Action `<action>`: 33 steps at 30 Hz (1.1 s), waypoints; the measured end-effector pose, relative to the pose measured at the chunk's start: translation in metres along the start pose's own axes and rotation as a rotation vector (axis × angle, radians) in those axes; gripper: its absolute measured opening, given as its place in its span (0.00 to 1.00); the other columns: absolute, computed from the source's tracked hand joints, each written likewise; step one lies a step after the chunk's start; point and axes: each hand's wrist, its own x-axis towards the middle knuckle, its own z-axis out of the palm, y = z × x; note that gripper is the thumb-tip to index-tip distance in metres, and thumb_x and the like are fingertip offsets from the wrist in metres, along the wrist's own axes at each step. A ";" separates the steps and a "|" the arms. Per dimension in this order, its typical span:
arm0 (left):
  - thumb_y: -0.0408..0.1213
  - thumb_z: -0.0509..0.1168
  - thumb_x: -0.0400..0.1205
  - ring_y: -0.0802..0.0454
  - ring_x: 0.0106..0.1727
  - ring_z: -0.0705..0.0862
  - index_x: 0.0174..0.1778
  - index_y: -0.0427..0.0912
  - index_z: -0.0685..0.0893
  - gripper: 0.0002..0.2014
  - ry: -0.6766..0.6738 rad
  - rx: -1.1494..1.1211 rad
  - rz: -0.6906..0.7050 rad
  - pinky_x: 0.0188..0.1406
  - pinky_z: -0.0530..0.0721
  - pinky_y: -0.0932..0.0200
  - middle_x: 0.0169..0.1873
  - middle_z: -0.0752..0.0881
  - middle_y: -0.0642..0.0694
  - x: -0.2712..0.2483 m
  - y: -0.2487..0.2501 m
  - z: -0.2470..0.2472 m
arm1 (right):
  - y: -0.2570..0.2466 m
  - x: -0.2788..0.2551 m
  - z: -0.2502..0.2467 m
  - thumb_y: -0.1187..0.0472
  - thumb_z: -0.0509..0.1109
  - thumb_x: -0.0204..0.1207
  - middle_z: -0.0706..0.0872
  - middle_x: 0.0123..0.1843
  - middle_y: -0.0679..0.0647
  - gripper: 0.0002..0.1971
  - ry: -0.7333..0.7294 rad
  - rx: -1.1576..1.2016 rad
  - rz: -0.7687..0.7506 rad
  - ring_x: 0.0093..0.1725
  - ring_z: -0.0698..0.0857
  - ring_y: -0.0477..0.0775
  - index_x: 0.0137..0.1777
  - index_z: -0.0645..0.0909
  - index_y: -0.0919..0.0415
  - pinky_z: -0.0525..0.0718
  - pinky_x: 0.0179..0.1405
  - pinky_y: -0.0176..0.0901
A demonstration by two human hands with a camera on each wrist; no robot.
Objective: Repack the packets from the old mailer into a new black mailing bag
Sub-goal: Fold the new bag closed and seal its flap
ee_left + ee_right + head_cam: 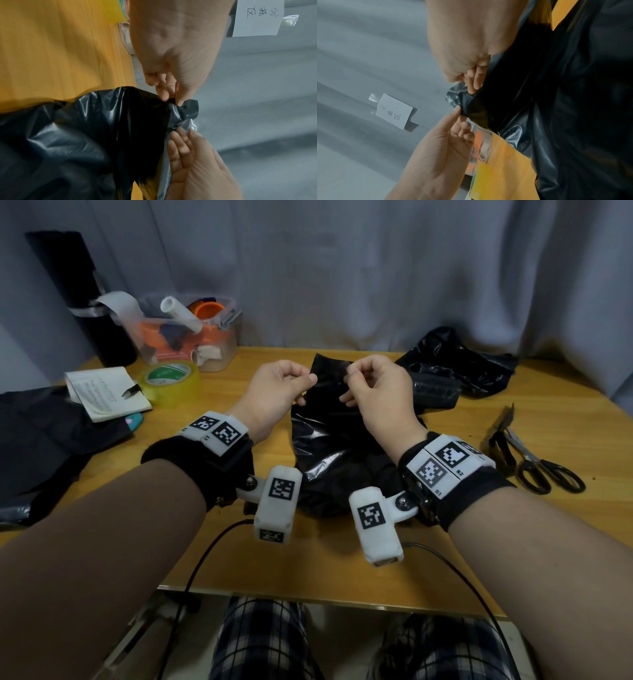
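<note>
The new black mailing bag lies on the wooden table, its mouth end lifted toward the curtain. My left hand pinches the left side of the top edge, and my right hand pinches the right side. In the left wrist view my left hand pinches the bag's grey-lined corner. In the right wrist view my right hand nips the bag's rim. The bag's lower part bulges; its contents are hidden. The crumpled old mailer lies at the back right.
Scissors lie at the right edge. A tape roll, a paper booklet and a clear box of odds and ends stand at the back left. Flat black bags cover the left side. A dark wrapped bundle lies beside the old mailer.
</note>
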 end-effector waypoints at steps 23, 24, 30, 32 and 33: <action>0.29 0.62 0.83 0.55 0.38 0.89 0.51 0.35 0.75 0.04 0.119 -0.262 -0.200 0.29 0.86 0.71 0.45 0.83 0.41 0.023 -0.011 0.008 | -0.005 0.014 -0.026 0.63 0.50 0.87 0.86 0.52 0.66 0.08 0.141 0.667 0.275 0.48 0.90 0.61 0.46 0.66 0.56 0.90 0.48 0.50; 0.30 0.61 0.84 0.53 0.40 0.90 0.59 0.32 0.73 0.09 0.115 -0.298 -0.212 0.29 0.86 0.69 0.51 0.82 0.39 0.025 -0.011 0.008 | -0.004 0.015 -0.027 0.63 0.49 0.87 0.86 0.52 0.67 0.08 0.145 0.695 0.279 0.49 0.90 0.61 0.47 0.66 0.56 0.90 0.49 0.50; 0.27 0.64 0.82 0.46 0.50 0.89 0.65 0.31 0.72 0.16 0.085 -0.416 -0.174 0.45 0.89 0.64 0.54 0.85 0.37 0.029 -0.008 0.017 | 0.003 0.021 -0.026 0.63 0.53 0.86 0.86 0.52 0.62 0.06 0.119 0.612 0.200 0.56 0.88 0.57 0.48 0.67 0.55 0.86 0.59 0.45; 0.25 0.67 0.79 0.50 0.45 0.89 0.57 0.33 0.77 0.12 0.104 -0.383 -0.131 0.42 0.88 0.67 0.47 0.87 0.40 0.030 -0.008 0.019 | 0.005 0.024 -0.028 0.66 0.61 0.82 0.85 0.51 0.59 0.06 0.095 0.493 0.134 0.55 0.86 0.52 0.51 0.67 0.55 0.84 0.62 0.43; 0.24 0.67 0.79 0.55 0.39 0.88 0.52 0.36 0.78 0.09 0.114 -0.355 -0.114 0.37 0.87 0.70 0.44 0.87 0.42 0.030 -0.006 0.021 | 0.006 0.026 -0.030 0.68 0.65 0.80 0.83 0.51 0.57 0.11 0.065 0.402 0.091 0.53 0.85 0.49 0.55 0.68 0.56 0.83 0.61 0.40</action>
